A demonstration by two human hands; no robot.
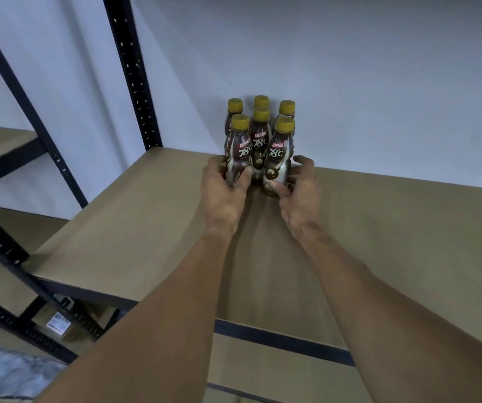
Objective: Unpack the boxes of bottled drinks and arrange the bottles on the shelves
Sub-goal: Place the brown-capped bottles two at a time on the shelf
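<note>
Several dark coffee bottles with gold caps stand in a tight cluster (260,132) at the back of a tan shelf board (135,228), against the pale wall. My left hand (223,190) grips the front left bottle (240,149) low on its body. My right hand (297,196) grips the front right bottle (279,158) near its base. Both bottles stand upright on the board. The bases of the rear bottles are hidden behind the front ones.
A black perforated upright (132,71) rises left of the cluster, and black rails edge the board. Lower shelf boards show below, with a cardboard box bearing a white label (58,322) at bottom left. More bare board (408,242) extends to the right.
</note>
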